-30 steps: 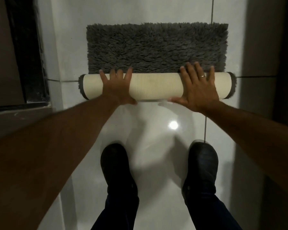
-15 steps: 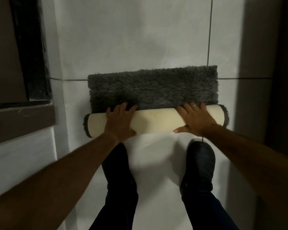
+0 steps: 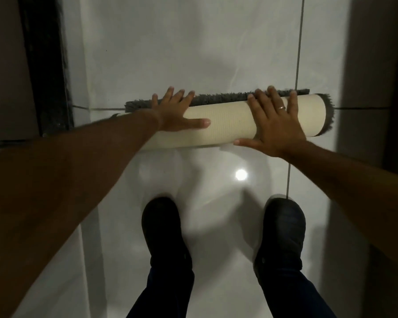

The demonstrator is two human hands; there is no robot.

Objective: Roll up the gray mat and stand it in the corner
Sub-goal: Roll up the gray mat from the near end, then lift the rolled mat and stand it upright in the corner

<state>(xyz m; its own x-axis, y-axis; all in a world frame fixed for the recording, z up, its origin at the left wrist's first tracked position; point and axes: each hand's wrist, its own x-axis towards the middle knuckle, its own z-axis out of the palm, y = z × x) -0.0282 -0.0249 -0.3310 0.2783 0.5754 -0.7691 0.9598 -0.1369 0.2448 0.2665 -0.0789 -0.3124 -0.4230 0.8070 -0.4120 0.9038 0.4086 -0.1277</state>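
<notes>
1. The gray mat (image 3: 230, 125) lies on the tiled floor (image 3: 193, 53) as a nearly finished roll, its cream backing facing out. Only a thin strip of gray pile shows just beyond the fingertips.
2. The left hand (image 3: 177, 115) rests flat on top of the roll toward its left half. Its fingers (image 3: 170, 97) are spread wide and reach over the far side, and the thumb lies along the backing. It presses rather than grips.
3. The right hand (image 3: 276, 125) presses the right half in the same way. Its fingers (image 3: 271, 99) are splayed open, a ring is on one of them, and the thumb sits at the roll's near edge. Neither hand is closed around anything.
4. Judged from this, the rolling is almost done and standing the roll up has not begun.
5. Risk: with open palms only, easing the pressure would probably let the springy backing uncoil toward the shoes (image 3: 166, 228).
6. Risk: if one hand pushes harder, the roll may cone, leaving a slanted end that would not stand steadily.
7. Risk: the floor looks glossy, so the backing could slide forward under the palms instead of turning.
8. Risk: lifting by one end without first closing the fingers around it could make the layers slip outward. The corner is not clearly visible.
</notes>
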